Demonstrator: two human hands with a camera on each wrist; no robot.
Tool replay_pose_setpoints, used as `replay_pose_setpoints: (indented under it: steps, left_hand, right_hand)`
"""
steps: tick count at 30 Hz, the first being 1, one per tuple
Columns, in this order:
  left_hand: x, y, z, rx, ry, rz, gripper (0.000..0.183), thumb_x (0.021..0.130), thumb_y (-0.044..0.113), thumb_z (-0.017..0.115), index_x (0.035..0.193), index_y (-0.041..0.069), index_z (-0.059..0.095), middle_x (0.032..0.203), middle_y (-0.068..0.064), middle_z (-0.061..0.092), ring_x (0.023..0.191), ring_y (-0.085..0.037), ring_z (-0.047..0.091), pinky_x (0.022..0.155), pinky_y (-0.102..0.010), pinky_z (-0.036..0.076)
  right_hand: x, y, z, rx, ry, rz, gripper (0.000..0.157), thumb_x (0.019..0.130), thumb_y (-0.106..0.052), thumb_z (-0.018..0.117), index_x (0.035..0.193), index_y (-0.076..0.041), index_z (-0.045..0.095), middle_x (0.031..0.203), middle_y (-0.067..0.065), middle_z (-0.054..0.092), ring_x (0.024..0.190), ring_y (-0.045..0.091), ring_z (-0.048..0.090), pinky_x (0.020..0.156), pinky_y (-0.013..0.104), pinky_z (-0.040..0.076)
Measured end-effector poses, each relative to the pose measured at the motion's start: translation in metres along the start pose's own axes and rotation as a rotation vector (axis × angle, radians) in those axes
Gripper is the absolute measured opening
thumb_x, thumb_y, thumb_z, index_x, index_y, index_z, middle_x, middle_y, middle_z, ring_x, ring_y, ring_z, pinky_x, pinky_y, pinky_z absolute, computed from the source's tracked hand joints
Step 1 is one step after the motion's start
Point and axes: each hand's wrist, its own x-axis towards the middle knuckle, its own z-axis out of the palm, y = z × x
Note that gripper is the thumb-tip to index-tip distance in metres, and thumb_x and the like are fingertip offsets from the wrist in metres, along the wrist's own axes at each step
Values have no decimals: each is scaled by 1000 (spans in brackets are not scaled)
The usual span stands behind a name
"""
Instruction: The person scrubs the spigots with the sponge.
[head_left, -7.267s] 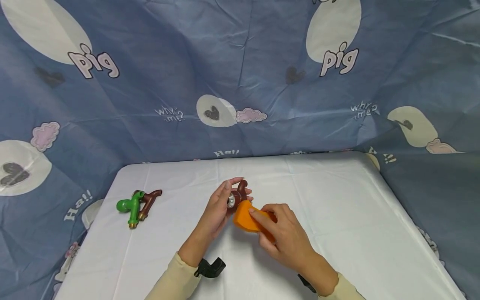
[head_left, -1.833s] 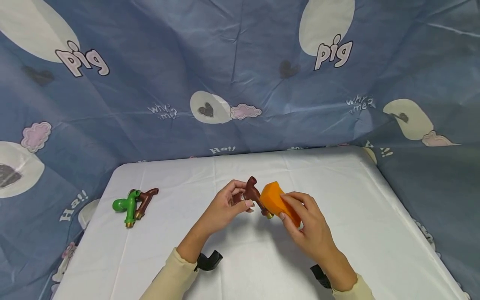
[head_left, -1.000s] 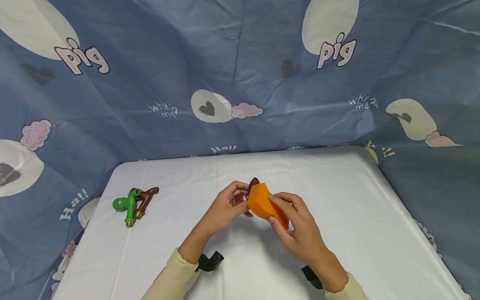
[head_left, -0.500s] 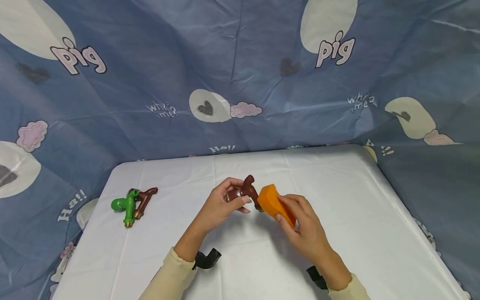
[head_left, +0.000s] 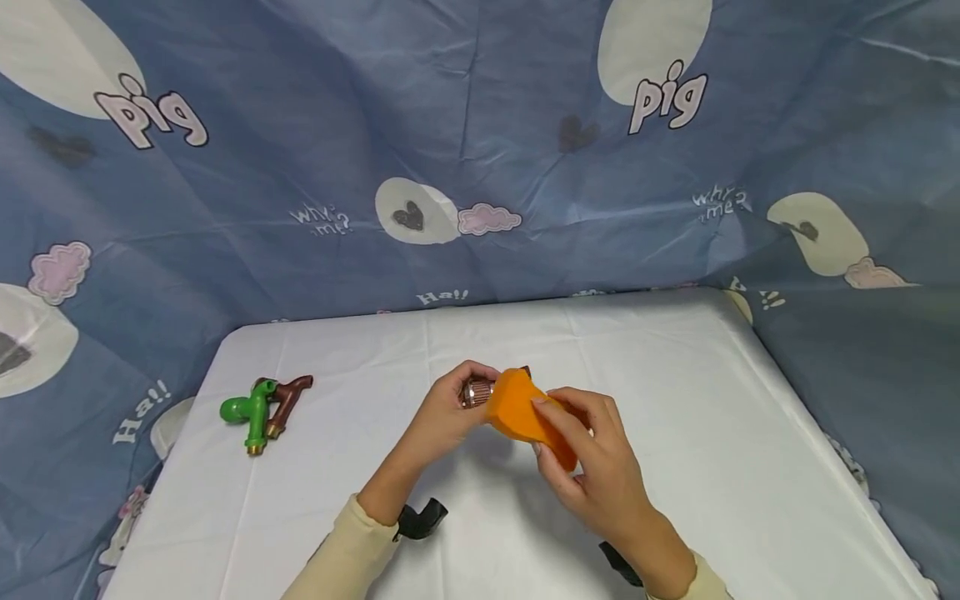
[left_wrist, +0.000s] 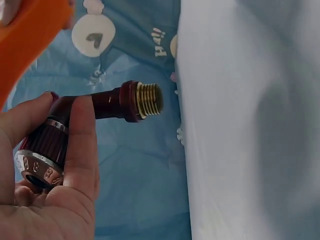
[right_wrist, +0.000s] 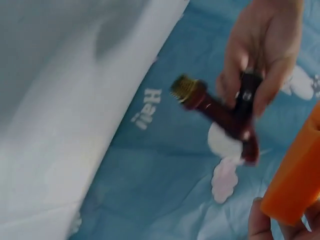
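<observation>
In the head view my left hand (head_left: 438, 425) holds a dark brown faucet (head_left: 477, 393) by its ribbed knob end. The left wrist view shows the faucet body (left_wrist: 107, 105) extending past the fingers, its brass threaded end (left_wrist: 150, 99) pointing away from the palm. My right hand (head_left: 600, 467) grips an orange sponge (head_left: 517, 408) between thumb and fingers. From the head the sponge overlaps most of the faucet; in the right wrist view a gap shows between the sponge (right_wrist: 295, 175) and the faucet's spout (right_wrist: 251, 150).
On the left of the white-covered table (head_left: 675, 375) lie a green faucet (head_left: 257, 417) and another brown faucet (head_left: 291, 402), side by side and overlapping. A blue printed cloth (head_left: 465, 125) hangs behind the table and along its sides.
Over the last second the sponge has shifted right, then back left across the faucet. The faucet has turned in my left hand, so its metallic knob end shows more. The other faucets lie where they were.
</observation>
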Motion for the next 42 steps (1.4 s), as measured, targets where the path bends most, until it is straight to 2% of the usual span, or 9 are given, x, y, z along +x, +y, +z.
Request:
replay_pose_setpoints:
  steps: [2, 6, 12, 21, 28, 31, 35, 38, 42]
  left_hand:
    - [0, 1, 2, 82, 22, 8, 33, 94, 4, 78, 125, 7, 66, 118, -9, 66, 100, -24, 63, 84, -33, 57]
    - [0, 3, 6, 143, 22, 1, 33, 90, 5, 81, 120, 12, 69, 114, -3, 67, 96, -23, 60, 82, -34, 55]
    - [-3, 3, 9, 119, -2, -26, 34, 91, 10, 81, 123, 11, 68, 116, -4, 70, 98, -22, 68, 82, -33, 60]
    - [-2, 3, 7, 138, 27, -81, 36, 90, 25, 86, 123, 23, 70, 113, -3, 71, 97, -21, 71, 80, -37, 61]
    - [-1, 2, 2, 29, 69, -64, 38, 89, 22, 86, 124, 15, 71, 111, -6, 73, 98, -23, 71, 83, -32, 60]
    - [-1, 4, -1, -26, 77, -59, 39, 90, 19, 85, 125, 11, 70, 112, -9, 73, 98, -24, 71, 84, -32, 60]
    - [-3, 5, -3, -121, 77, -48, 36, 95, 14, 80, 127, 5, 67, 110, -16, 73, 95, -28, 74, 86, -42, 62]
    - [-3, 5, -4, -165, 85, -34, 34, 98, 14, 76, 128, 3, 65, 108, -20, 72, 91, -31, 76, 86, -48, 62]
    - [-4, 3, -4, -155, 109, -45, 33, 99, 19, 76, 127, 5, 66, 108, -18, 72, 90, -29, 76, 87, -43, 62]
  right_hand:
    - [3, -3, 5, -11, -7, -22, 38, 106, -31, 58, 132, -7, 69, 128, 17, 61, 110, 34, 54, 92, 25, 50]
    - [2, -1, 10, -92, -33, -2, 36, 106, -33, 56, 131, -11, 70, 127, 17, 60, 107, 34, 54, 81, 37, 53]
    - [-2, 10, 6, -219, -75, 33, 34, 102, -29, 58, 128, -11, 72, 123, 19, 60, 105, 39, 54, 82, 47, 49]
    - [0, 31, -11, -299, -44, 140, 36, 93, -20, 67, 126, -7, 72, 121, 22, 59, 102, 42, 52, 85, 50, 44]
    - [-5, 42, -18, -221, -31, 228, 42, 91, -12, 74, 130, -1, 68, 124, 18, 61, 108, 37, 57, 82, 45, 53]
    - [-7, 42, -17, -116, -18, 228, 45, 90, -5, 73, 134, -2, 66, 127, 15, 62, 110, 32, 60, 90, 31, 54]
    - [-8, 35, -9, 75, -28, 179, 51, 89, 2, 72, 140, -2, 63, 130, 13, 62, 110, 28, 63, 99, 17, 48]
    - [-9, 29, 1, 141, -64, 175, 54, 91, 3, 73, 142, -3, 61, 132, 13, 61, 112, 28, 63, 101, 19, 48]
    - [-17, 25, 11, 161, -115, 229, 55, 93, 3, 73, 145, -5, 59, 132, 9, 61, 113, 25, 63, 101, 20, 48]
